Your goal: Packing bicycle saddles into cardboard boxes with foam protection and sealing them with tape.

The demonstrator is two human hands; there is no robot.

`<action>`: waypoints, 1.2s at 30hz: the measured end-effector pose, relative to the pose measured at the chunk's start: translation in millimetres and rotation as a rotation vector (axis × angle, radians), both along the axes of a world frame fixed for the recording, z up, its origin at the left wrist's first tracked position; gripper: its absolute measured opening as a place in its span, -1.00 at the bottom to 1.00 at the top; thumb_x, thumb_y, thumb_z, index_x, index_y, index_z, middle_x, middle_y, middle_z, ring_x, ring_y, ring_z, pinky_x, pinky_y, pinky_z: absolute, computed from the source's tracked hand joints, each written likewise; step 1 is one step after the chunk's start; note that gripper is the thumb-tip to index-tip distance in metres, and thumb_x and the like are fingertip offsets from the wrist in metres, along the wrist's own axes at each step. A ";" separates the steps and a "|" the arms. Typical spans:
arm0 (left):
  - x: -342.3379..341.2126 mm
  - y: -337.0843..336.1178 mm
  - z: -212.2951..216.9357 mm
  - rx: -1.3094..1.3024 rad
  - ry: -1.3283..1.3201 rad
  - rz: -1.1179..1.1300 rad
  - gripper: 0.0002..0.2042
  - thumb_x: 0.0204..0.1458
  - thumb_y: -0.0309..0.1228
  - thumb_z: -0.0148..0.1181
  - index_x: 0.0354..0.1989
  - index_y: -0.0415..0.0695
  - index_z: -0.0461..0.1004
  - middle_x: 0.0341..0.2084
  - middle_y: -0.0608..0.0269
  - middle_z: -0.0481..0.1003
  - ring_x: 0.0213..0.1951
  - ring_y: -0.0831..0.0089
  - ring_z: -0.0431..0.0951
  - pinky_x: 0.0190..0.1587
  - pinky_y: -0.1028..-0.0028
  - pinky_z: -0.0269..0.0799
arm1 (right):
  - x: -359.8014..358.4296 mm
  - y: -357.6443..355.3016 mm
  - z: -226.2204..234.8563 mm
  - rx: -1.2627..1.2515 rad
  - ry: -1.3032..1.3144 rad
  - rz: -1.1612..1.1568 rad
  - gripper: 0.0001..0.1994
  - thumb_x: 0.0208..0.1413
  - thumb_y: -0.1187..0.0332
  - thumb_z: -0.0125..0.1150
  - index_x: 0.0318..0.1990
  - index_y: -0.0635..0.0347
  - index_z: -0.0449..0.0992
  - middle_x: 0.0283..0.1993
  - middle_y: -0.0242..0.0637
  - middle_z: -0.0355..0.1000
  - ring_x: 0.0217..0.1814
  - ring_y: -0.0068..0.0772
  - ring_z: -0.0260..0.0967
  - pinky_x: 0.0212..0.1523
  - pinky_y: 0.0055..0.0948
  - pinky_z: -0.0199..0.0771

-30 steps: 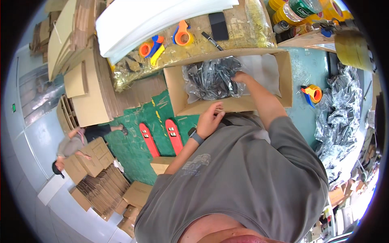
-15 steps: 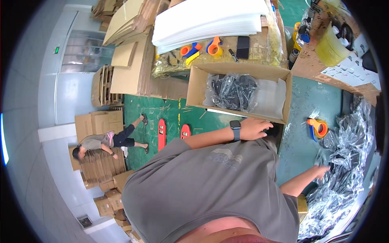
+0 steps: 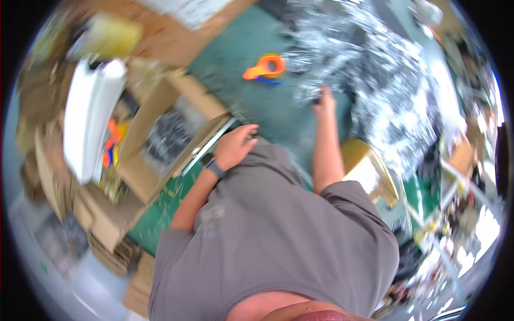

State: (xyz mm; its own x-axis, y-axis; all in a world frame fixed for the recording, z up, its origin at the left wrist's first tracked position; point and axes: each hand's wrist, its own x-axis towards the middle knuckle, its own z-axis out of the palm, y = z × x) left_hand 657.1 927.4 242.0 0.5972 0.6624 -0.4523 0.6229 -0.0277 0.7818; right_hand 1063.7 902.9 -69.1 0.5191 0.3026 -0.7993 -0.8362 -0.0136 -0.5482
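Observation:
The picture is blurred by head motion. My right hand (image 3: 324,98) reaches out over the green table (image 3: 251,107) into a heap of clear plastic bags with dark parts (image 3: 391,91); its fingers seem to close on one dark bagged item, though blur hides the grip. My left hand (image 3: 235,145), with a dark watch on the wrist, rests with loosely spread fingers at the near edge of an open cardboard box (image 3: 160,139) that holds more bagged dark parts (image 3: 166,134).
An orange tape dispenser (image 3: 265,68) lies on the green table beyond my hands. White foam sheets (image 3: 88,117) and stacked cardboard (image 3: 101,224) lie at the left. A small yellowish box (image 3: 369,166) stands by my right elbow.
My view has swung to the right. My right hand has left the box and stretched out to the heap of plastic bags. My left hand stays at the box's edge.

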 end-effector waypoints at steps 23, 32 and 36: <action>49.5 26.0 -0.4 -1.037 -0.629 0.610 -0.54 0.51 -0.30 0.17 0.47 -0.23 0.38 0.29 0.06 0.59 0.02 0.37 0.68 -0.04 0.36 0.69 | 316.7 -46.0 233.2 -1.298 -0.964 1.059 0.15 0.10 0.04 0.55 0.68 0.38 -0.08 0.44 0.47 0.41 0.46 0.39 0.47 0.47 0.05 0.49; -13.4 36.6 31.2 -0.699 -0.868 0.393 -0.26 0.32 -0.44 0.44 0.61 -0.21 0.18 0.42 0.01 0.50 0.39 0.20 0.57 0.42 0.13 0.53 | 174.6 -43.9 313.7 -0.407 -1.225 0.828 -0.20 0.47 0.18 0.26 0.68 0.42 0.09 0.65 0.24 0.23 0.66 0.04 0.25 0.59 -0.26 0.25; -33.7 36.8 1.2 -0.546 -0.844 0.442 -0.28 0.33 -0.50 0.42 0.60 -0.19 0.17 0.40 0.08 0.52 0.38 0.27 0.56 0.43 0.17 0.51 | -92.5 10.2 421.9 -0.128 -1.168 0.731 -0.36 0.54 0.26 0.22 0.65 0.30 0.26 0.35 -0.04 0.56 0.11 -0.27 0.53 0.09 -0.23 0.58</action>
State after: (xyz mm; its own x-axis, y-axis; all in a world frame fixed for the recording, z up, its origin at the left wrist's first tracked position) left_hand 623.3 964.1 243.3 0.6119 0.7288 -0.3072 -0.2481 0.5457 0.8004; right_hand 971.2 913.1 352.8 0.6572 0.7515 -0.0577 0.3214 -0.3487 -0.8804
